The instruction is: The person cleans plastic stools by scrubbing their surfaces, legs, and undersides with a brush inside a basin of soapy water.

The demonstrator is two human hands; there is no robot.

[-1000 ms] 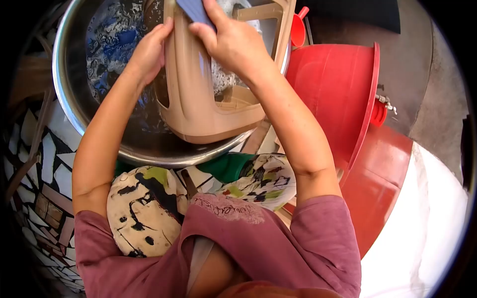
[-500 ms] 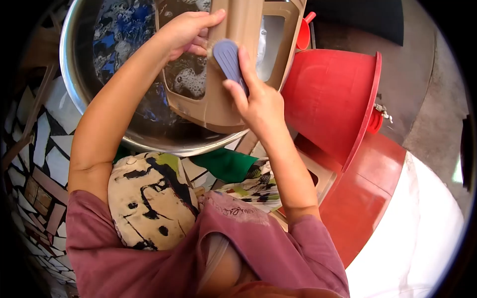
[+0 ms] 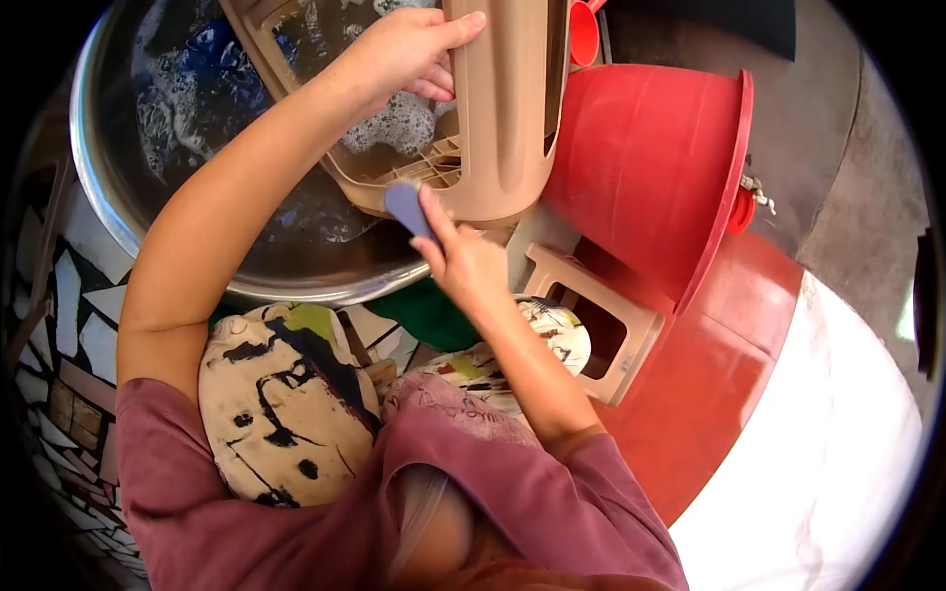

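Left hand (image 3: 412, 49) grips one beige stool (image 3: 498, 118); right hand (image 3: 471, 266), one blue brush (image 3: 407, 209)

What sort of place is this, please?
Probably a household washing area, perhaps outdoors: a tan plastic frame is held over a metal basin of soapy water, with a red tub nearby.

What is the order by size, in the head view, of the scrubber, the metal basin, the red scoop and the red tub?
1. Metal basin, cut off by the frame
2. Red tub
3. Scrubber and red scoop: too alike to rank
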